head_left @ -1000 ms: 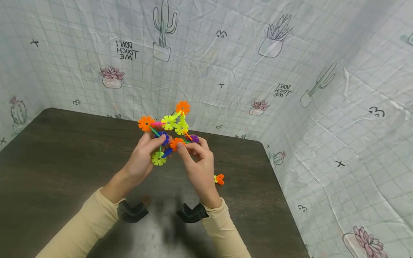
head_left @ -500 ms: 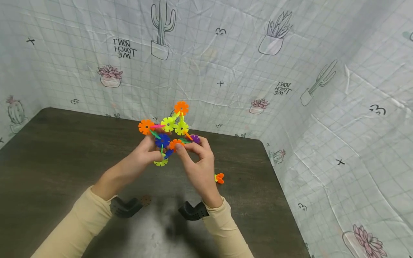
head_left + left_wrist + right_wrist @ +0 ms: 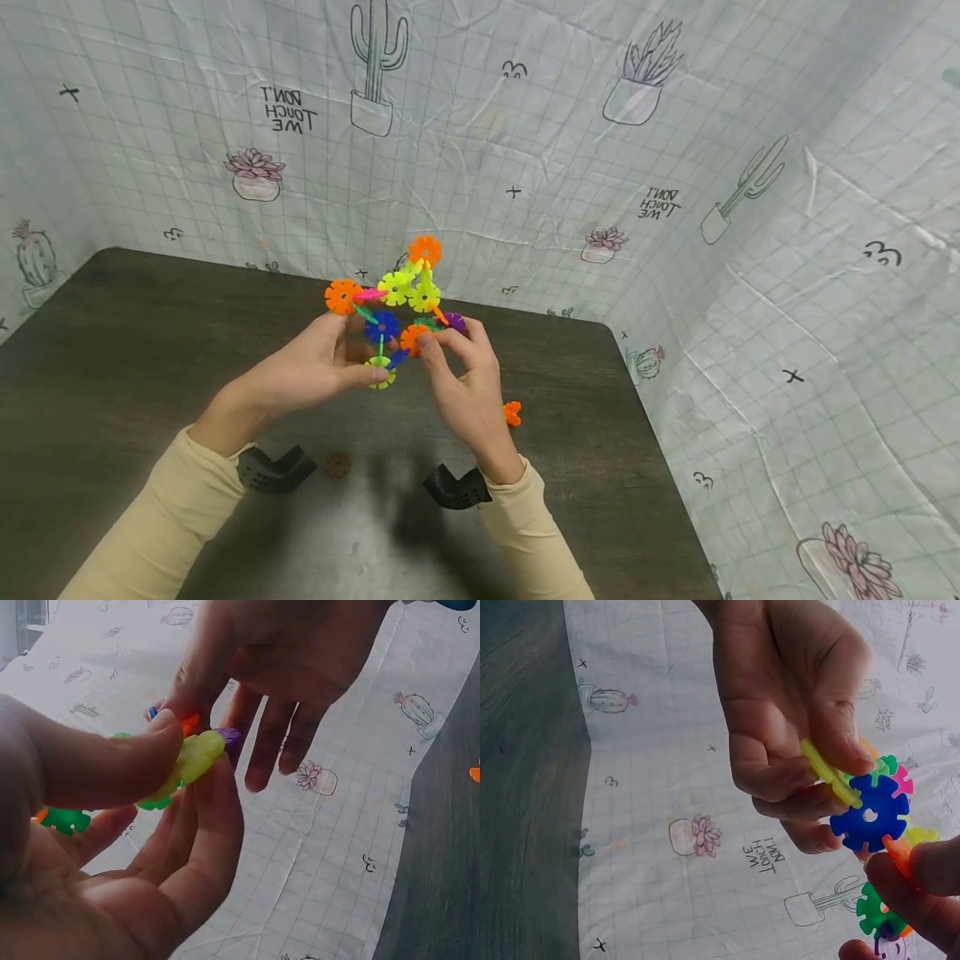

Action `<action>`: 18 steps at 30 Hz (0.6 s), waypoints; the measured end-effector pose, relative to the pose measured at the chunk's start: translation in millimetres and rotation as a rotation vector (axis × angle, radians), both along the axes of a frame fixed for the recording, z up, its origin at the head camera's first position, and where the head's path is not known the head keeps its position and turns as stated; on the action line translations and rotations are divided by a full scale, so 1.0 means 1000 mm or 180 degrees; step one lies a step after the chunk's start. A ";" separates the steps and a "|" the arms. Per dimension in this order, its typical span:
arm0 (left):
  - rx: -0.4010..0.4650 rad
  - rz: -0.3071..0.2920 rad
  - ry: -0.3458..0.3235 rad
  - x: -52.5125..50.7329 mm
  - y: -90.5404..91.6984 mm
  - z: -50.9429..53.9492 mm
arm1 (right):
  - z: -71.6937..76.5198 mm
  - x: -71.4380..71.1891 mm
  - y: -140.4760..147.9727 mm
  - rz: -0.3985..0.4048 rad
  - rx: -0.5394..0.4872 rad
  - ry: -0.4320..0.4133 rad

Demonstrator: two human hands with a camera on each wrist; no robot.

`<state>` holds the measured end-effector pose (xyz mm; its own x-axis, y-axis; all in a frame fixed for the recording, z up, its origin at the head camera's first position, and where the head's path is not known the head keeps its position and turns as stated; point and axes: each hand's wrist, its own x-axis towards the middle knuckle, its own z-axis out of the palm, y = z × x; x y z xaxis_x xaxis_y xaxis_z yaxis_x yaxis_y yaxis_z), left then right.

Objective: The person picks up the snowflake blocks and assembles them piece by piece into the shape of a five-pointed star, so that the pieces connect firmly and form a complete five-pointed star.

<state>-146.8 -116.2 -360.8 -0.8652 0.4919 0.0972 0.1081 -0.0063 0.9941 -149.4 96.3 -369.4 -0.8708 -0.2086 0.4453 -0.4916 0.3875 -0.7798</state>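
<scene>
Both hands hold up a ring of linked plastic snowflake discs above the table. My left hand (image 3: 303, 358) pinches a yellow disc (image 3: 196, 759) at the ring's lower left between thumb and fingers. With thumb and index finger, my right hand (image 3: 468, 387) pinches an orange disc (image 3: 414, 339) at the lower right. A blue disc (image 3: 870, 814) sits between the two pinched discs in the right wrist view. Another blue disc (image 3: 382, 327), an orange disc (image 3: 343, 297), yellow discs (image 3: 395, 288) and a purple disc (image 3: 453, 322) form other parts. A top orange disc (image 3: 425, 251) stands highest.
On the dark wooden table (image 3: 585, 467) lies an orange piece (image 3: 512, 413), partly hidden behind the right wrist. A brown disc (image 3: 338, 465) lies nearer, between the forearms. A white cactus-print curtain (image 3: 480, 150) closes off the back and right sides.
My left thumb has moved down from the blue disc to the lower yellow disc, and the left wrist has shifted left and lower. The right hand keeps its pinch on the orange disc.
</scene>
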 end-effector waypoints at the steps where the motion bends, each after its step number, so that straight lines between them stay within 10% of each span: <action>1: -0.0014 0.0031 0.0032 0.000 0.001 0.000 | 0.000 0.000 0.000 -0.0007 0.0013 -0.0019; 18: -0.0159 0.0502 0.0148 0.000 0.010 0.002 | 0.008 -0.002 -0.002 -0.0007 -0.0080 -0.0169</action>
<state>-146.5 -105.7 -359.1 -0.9272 0.3556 0.1178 0.1498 0.0638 0.9867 -151.2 94.6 -361.0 -0.8938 -0.1959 0.4034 -0.4483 0.3685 -0.8144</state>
